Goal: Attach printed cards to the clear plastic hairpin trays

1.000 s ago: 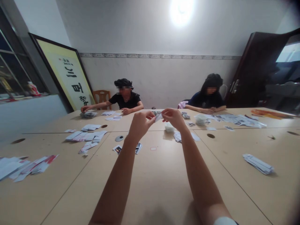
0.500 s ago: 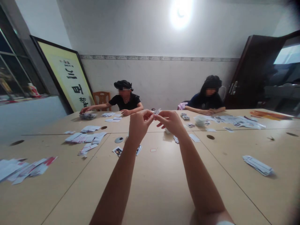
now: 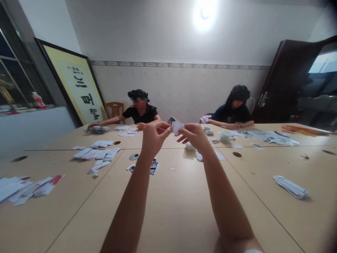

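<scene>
Above the middle of the table, my left hand (image 3: 156, 135) pinches the left side of a small card with a dark picture (image 3: 172, 120). My right hand (image 3: 194, 136) pinches a thin whitish, see-through-looking piece (image 3: 177, 127) that overlaps the card; whether it is a plastic sleeve I cannot tell for sure. Both hands are closed at thumb and forefinger, with the fingertips close together. Below my left wrist lie several picture cards (image 3: 154, 166), partly covered by my forearm. Beyond my right hand sits a small whitish stack (image 3: 189, 146), partly hidden.
Paper slips lie in piles at left (image 3: 96, 154) and near left (image 3: 34, 189). A bundle of folded slips (image 3: 290, 187) is at right. Across the table (image 3: 179, 211) sit two people, one reaching to a bagged pile (image 3: 98, 129). More cards (image 3: 263, 135) lie far right.
The card and whitish piece have turned upright, showing more of their faces. My hands have spread slightly apart. The person at left has drawn a hand outward past the bagged pile.
</scene>
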Demonstrator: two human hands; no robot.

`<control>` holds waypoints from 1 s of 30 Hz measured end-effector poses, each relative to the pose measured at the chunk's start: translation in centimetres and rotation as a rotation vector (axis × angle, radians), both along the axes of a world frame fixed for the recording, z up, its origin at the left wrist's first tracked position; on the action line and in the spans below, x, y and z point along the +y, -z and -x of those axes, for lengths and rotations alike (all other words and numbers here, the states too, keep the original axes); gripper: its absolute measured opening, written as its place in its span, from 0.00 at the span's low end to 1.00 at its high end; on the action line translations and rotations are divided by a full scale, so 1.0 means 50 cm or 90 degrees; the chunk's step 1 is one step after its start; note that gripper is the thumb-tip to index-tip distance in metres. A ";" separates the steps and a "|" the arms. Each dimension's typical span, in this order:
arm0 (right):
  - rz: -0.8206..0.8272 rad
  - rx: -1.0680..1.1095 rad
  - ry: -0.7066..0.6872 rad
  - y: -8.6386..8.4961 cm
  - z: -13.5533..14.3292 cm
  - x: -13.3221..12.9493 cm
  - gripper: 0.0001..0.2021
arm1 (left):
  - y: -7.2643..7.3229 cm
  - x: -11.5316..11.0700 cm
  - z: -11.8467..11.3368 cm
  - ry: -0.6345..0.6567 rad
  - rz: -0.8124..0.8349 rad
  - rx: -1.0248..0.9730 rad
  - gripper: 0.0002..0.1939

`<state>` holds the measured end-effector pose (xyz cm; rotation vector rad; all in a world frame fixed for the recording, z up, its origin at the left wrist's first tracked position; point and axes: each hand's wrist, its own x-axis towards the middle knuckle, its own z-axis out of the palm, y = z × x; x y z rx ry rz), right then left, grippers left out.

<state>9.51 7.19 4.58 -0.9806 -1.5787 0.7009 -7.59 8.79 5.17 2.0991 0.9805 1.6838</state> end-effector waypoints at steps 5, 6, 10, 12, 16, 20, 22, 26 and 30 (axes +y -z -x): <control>0.005 0.007 -0.006 0.001 -0.004 0.000 0.11 | -0.001 0.006 0.005 0.027 0.050 -0.021 0.06; 0.006 0.008 -0.006 0.001 -0.004 0.001 0.11 | -0.001 0.007 0.006 0.033 0.056 -0.026 0.07; 0.008 0.018 -0.006 0.002 -0.005 0.002 0.11 | 0.000 0.005 0.007 0.036 0.070 -0.029 0.08; 0.004 0.026 -0.008 0.001 -0.004 0.001 0.10 | 0.000 0.002 0.006 0.026 0.075 -0.024 0.08; -0.001 0.030 -0.033 -0.001 0.002 -0.006 0.14 | -0.001 -0.004 0.004 0.024 0.073 -0.035 0.08; -0.019 0.014 -0.050 0.003 0.010 -0.007 0.15 | -0.002 -0.011 0.002 0.028 0.077 -0.030 0.09; -0.044 0.006 -0.037 0.007 0.014 -0.004 0.12 | -0.003 -0.015 0.001 0.021 0.076 -0.020 0.09; -0.077 -0.010 0.002 0.012 0.019 0.003 0.10 | -0.007 -0.021 0.001 0.005 0.077 -0.012 0.08; -0.107 -0.028 0.042 0.014 0.023 0.002 0.09 | -0.008 -0.022 0.002 0.003 0.071 -0.016 0.09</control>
